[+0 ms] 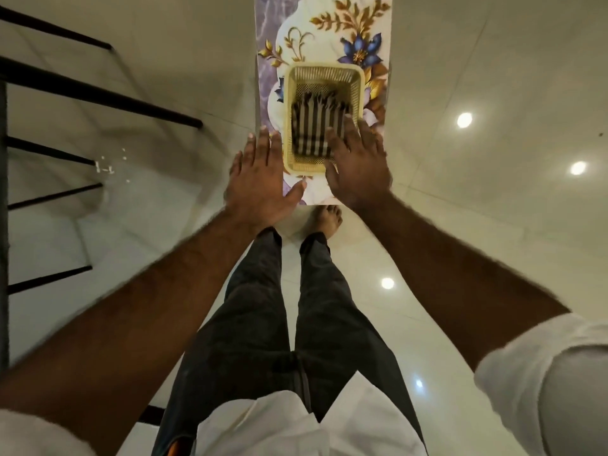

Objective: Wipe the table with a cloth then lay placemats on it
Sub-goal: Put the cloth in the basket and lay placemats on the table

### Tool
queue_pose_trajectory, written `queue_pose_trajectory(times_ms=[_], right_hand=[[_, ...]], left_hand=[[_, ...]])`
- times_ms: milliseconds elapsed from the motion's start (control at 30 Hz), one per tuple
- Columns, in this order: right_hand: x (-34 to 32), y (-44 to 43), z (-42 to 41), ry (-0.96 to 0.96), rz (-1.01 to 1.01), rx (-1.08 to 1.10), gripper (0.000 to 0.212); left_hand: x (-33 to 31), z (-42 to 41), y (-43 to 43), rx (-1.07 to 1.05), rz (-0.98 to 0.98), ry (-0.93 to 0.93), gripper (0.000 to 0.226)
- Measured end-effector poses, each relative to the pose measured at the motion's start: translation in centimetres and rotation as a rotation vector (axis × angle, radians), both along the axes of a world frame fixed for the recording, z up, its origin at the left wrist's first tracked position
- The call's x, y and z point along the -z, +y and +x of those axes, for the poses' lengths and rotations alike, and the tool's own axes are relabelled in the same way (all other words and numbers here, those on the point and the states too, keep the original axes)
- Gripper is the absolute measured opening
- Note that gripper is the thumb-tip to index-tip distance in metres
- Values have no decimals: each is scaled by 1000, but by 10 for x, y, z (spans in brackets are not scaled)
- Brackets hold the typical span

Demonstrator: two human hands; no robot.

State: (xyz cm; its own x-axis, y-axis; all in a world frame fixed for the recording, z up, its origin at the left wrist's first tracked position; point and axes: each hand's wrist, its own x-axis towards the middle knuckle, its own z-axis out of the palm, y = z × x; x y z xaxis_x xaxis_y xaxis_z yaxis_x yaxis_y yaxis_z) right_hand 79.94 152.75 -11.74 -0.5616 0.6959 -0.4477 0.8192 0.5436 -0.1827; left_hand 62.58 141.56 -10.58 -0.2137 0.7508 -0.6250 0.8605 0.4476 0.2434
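Observation:
A narrow table (329, 34) with a floral top in purple, blue and gold stands ahead of me. On it sits a cream plastic basket (324, 72) holding folded dark-and-white striped placemats (312, 130). My left hand (260, 179) hovers flat and open just left of the basket, over the table's near left edge. My right hand (357, 162) is spread over the basket's near right corner, fingers apart, covering part of the placemats. Whether it touches them I cannot tell. No cloth is visible.
Glossy pale floor tiles (460, 225) surround the table and reflect ceiling lights. A black metal railing (98, 93) runs along the left. My legs in dark trousers and a bare foot (327, 218) stand right at the table's near end.

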Motion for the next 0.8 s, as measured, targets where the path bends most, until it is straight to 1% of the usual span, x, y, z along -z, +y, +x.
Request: queue_pose_trajectory(times_ms=[67,133,200,267,333,400,533,633,700,800], right_hand=[[-3,0,9,57,-22,51,63],[-4,5,15,118,-38,95,60],[-4,6,20,159,-56,128,58],[-2,7,25,189,-71,150,58],[2,10,30,207,-96,173,58],[8,12,35,208,-120,208,59],[23,14,50,217,-175,401,60],[36,14,66,277,-205,588,56],[44,17,76,239,-234,683,65],[57,21,85,93,-365,773,87]], left_hand=[[8,2,16,-111,-9,-85,104],[22,2,33,-300,7,-170,99],[36,0,48,-490,22,-270,87],[46,-2,60,-612,16,-330,71],[55,-2,66,-647,16,-342,53],[63,-1,67,-638,12,-334,44],[66,1,67,-658,14,-296,34],[49,1,67,-663,48,-280,35],[29,-3,67,-670,112,-295,33],[-11,-11,62,-678,213,-358,34]])
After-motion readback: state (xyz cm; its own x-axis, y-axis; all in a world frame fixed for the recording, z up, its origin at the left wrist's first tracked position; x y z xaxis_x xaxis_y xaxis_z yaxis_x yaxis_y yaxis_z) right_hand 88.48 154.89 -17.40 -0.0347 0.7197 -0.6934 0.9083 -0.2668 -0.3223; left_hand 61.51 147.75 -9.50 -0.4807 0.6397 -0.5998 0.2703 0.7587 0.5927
